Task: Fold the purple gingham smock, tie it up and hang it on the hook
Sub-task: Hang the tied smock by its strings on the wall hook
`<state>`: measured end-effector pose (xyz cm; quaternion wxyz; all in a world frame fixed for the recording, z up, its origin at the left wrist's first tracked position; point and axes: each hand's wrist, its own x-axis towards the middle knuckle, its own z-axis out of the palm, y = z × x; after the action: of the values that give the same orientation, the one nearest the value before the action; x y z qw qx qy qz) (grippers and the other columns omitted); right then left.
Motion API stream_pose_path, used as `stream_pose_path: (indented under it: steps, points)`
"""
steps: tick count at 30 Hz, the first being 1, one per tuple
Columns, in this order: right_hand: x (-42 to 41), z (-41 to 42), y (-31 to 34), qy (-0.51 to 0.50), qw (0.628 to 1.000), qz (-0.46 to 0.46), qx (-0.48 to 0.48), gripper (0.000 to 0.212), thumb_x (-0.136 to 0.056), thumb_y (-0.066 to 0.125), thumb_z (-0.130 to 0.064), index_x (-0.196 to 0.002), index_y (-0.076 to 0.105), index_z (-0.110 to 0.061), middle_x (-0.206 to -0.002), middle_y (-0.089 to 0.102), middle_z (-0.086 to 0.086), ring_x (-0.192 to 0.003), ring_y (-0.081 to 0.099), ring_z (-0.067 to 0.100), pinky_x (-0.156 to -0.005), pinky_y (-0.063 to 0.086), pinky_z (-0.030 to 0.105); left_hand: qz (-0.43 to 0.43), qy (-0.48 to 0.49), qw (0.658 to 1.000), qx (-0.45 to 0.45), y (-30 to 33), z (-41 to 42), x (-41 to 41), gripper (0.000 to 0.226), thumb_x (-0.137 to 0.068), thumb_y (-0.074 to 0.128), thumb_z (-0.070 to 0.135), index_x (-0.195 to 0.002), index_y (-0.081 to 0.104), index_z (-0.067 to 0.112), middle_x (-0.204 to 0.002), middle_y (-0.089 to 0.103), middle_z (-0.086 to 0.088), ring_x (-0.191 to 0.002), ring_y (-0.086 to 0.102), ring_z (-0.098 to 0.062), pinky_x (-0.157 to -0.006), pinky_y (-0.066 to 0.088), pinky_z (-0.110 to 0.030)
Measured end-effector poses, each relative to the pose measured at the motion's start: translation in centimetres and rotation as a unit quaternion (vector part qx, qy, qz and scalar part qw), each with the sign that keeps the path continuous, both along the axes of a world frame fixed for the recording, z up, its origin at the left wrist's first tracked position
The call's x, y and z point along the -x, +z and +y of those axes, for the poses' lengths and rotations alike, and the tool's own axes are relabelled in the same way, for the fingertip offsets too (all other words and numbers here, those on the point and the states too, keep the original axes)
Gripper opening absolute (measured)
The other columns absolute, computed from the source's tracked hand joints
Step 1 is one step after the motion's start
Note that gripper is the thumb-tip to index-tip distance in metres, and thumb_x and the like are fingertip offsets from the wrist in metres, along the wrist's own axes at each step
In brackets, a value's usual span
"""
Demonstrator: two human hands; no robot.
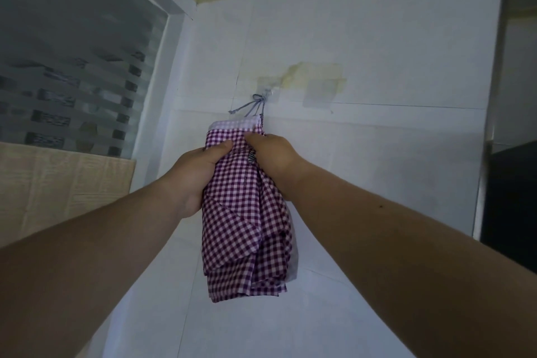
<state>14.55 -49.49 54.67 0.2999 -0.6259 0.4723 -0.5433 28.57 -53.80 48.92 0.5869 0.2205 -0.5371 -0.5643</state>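
Against the wall, left to right:
Left hand: I have it gripping the smock near the top, taking its weight.
Smock: folded, hangs below the hook.
Tie: looped over the hook.
Right hand: fingers curled round the smock's other side, steadying it.

The purple gingham smock is showing as thin, matt woven cloth, creasing softly where it is folded, with a paler reverse at its twelve o'clock edge and a thin grey-blue cord knotted above that. The wall behind it is looking smooth and faintly glossy, like tile, with yellowed tape residue and a clear plastic-looking hook stuck on it. At nine o'clock, frosted glass is sitting above a pale, matt wood-grain panel.
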Motion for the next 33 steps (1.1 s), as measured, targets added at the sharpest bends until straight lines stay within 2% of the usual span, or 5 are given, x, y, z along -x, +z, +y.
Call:
stream_pose_path:
  steps: [4, 7, 14, 25, 33]
  points:
    - [-0.1, 0.0, -1.1, -0.007, 0.998, -0.049, -0.023, 0.033, -0.103, 0.053, -0.023, -0.116, 0.069, 0.003, -0.095, 0.067, 0.011, -0.083, 0.059, 0.022, -0.083, 0.053, 0.033, -0.018, -0.043, 0.998, -0.034, -0.8, 0.8, 0.0, 0.044, -0.092, 0.075, 0.046, -0.123, 0.076, 0.014, -0.116, 0.079, -0.010, -0.104, 0.077, -0.028, -0.087, 0.059, -0.040]
    - [-0.1, 0.4, -1.7, 0.005, 0.998, -0.053, -0.033, 0.027, -0.104, 0.054, -0.031, -0.099, 0.069, -0.009, -0.110, 0.073, 0.015, -0.096, 0.067, 0.028, -0.094, 0.057, 0.039, -0.033, -0.077, 0.996, -0.045, -2.0, 1.0, -0.3, 0.047, -0.093, 0.072, 0.050, -0.127, 0.074, 0.018, -0.119, 0.079, -0.008, -0.108, 0.076, -0.028, -0.093, 0.058, -0.043]
    - [1.6, 0.5, -5.0, -0.007, 0.998, 0.003, -0.064, 0.058, -0.098, 0.063, -0.047, -0.142, 0.055, -0.009, -0.121, 0.069, 0.006, -0.096, 0.069, 0.018, -0.079, 0.057, 0.025, -0.129, -0.099, 0.985, -0.049, -6.8, 1.1, -1.1, 0.046, -0.094, 0.071, 0.042, -0.135, 0.066, 0.020, -0.123, 0.077, -0.007, -0.114, 0.074, -0.031, -0.100, 0.055, -0.050]
    - [1.3, -1.1, -8.1, -0.094, 0.986, 0.140, -0.009, 0.027, -0.099, 0.063, -0.029, -0.093, 0.068, -0.003, -0.106, 0.073, 0.023, -0.090, 0.069, 0.028, -0.089, 0.059, 0.042, -0.065, 0.015, 0.998, -0.015, -8.0, 0.0, -0.6, 0.036, -0.100, 0.069, 0.039, -0.132, 0.068, 0.023, -0.115, 0.080, -0.003, -0.106, 0.076, -0.024, -0.092, 0.059, -0.037]
    - [2.1, -0.7, -8.5, -0.056, 0.985, 0.161, 0.003, 0.023, -0.099, 0.065, -0.033, -0.103, 0.072, -0.011, -0.105, 0.075, 0.009, -0.097, 0.071, 0.025, -0.091, 0.059, 0.037, -0.082, 0.034, 0.996, 0.005, -8.5, 0.2, -1.0, 0.037, -0.102, 0.066, 0.041, -0.135, 0.067, 0.024, -0.118, 0.079, 0.000, -0.112, 0.074, -0.024, -0.098, 0.058, -0.039]
